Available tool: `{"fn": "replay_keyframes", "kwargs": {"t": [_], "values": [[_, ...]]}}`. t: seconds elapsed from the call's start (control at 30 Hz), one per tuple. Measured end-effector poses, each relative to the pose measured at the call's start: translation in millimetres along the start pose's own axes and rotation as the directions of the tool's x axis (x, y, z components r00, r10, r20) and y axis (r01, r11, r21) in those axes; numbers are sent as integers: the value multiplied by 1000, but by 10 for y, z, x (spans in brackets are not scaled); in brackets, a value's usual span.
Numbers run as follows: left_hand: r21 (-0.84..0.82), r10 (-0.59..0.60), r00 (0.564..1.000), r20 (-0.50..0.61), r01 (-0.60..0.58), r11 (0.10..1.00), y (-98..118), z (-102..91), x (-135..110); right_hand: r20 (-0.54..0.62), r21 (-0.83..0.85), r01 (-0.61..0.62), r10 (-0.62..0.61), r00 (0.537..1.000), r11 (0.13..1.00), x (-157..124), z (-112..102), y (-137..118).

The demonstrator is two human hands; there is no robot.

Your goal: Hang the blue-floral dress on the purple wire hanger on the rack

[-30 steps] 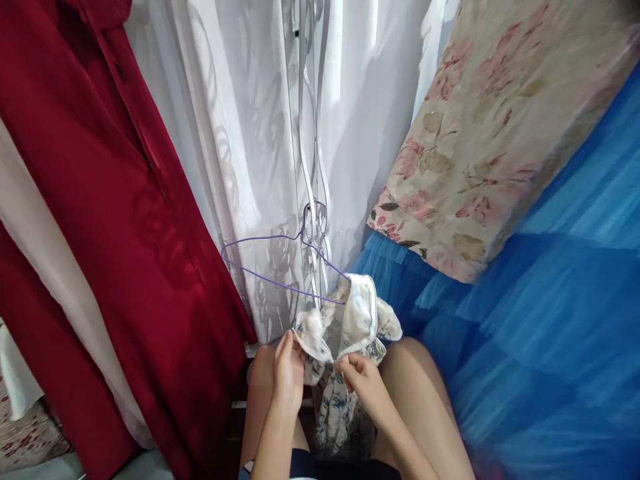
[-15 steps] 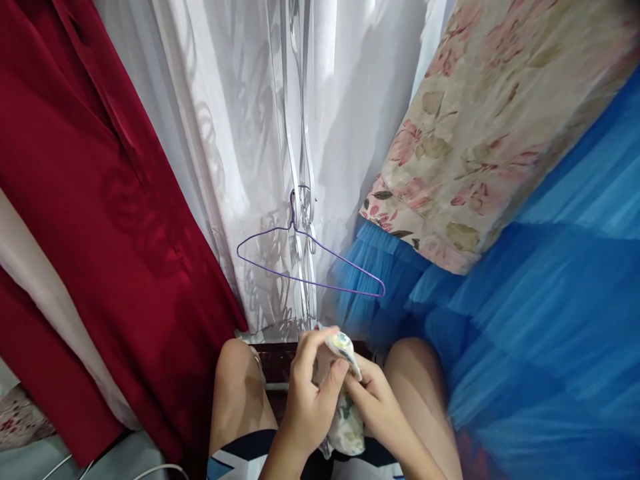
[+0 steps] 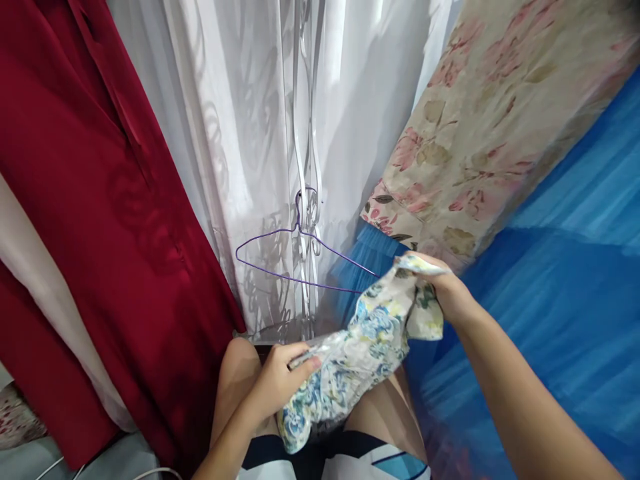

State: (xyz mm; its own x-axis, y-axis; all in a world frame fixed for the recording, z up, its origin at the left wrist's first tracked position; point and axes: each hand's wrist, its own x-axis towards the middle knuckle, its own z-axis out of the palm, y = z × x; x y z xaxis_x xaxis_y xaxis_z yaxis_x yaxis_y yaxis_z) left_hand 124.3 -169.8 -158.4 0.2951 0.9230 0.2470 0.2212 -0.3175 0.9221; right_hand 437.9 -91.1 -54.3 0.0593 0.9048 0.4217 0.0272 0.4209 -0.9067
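A small white garment (image 3: 360,340) with a blue and yellow floral print stretches slantwise above my lap. My left hand (image 3: 285,377) grips its lower left part, thumb on top of the cloth. Up at the right, my right hand (image 3: 445,283) holds the other end, its fingers partly hidden by the fabric. Behind the cloth hangs a purple wire hanger (image 3: 273,270); its right end is covered by the garment. The garment's exact kind is hard to make out among the folds.
White metal scrollwork (image 3: 303,220) carries the hanger in front of a white curtain (image 3: 250,133). Dark red cloth (image 3: 150,267) hangs at the left. A cream floral cloth (image 3: 450,147) and blue tulle (image 3: 560,300) hang at the right. Grey upholstery (image 3: 125,460) shows at bottom left.
The bunched cloth is now spread out between my hands. My right hand has moved up and right with one end; my left hand has shifted left and slightly down.
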Motion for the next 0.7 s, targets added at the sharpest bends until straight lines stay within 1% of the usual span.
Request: {"fn": "replay_keyframes", "kwargs": {"t": [0.03,0.1,0.13,0.2,0.23,0.27,0.3,0.33,0.4,0.47,0.53,0.6,0.67,0.7], "values": [[-16,10,1000,-29,-11,1000,37,-112,34,46,-22,-7,8,999,1000,153,60,-54],[-84,17,996,-85,-24,996,96,-358,103,146,-42,-32,37,989,999,392,258,-138],[-125,18,994,-105,-31,992,112,-489,138,197,-44,-55,63,978,998,474,373,-162],[-158,20,992,-123,-40,987,109,-763,213,315,-17,-128,127,941,992,571,584,-175],[-133,21,993,-117,-37,990,90,-903,253,364,5,-163,150,919,987,594,665,-167],[-74,25,994,-107,-33,997,61,-1043,296,407,25,-197,170,898,980,604,726,-155],[23,34,995,-91,-32,999,25,-1182,341,440,41,-228,187,878,973,608,767,-141],[144,49,996,-72,-38,989,-17,-1319,388,462,49,-252,202,863,966,610,791,-127],[387,87,996,-34,-67,919,-99,-1579,494,474,43,-269,217,854,962,618,801,-114],[546,92,995,-44,-53,836,-151,-1813,623,480,30,-256,210,852,966,635,789,-130],[596,76,991,-114,7,803,-143,-2015,785,492,19,-248,207,846,969,652,775,-184],[595,94,974,-206,49,802,-61,-2171,990,503,9,-266,226,834,964,657,761,-259],[577,161,945,-284,34,816,73,-2257,1228,506,3,-300,258,823,954,650,750,-324],[560,192,929,-317,20,828,144,-2267,1353,509,2,-329,282,813,944,645,749,-339]]}}
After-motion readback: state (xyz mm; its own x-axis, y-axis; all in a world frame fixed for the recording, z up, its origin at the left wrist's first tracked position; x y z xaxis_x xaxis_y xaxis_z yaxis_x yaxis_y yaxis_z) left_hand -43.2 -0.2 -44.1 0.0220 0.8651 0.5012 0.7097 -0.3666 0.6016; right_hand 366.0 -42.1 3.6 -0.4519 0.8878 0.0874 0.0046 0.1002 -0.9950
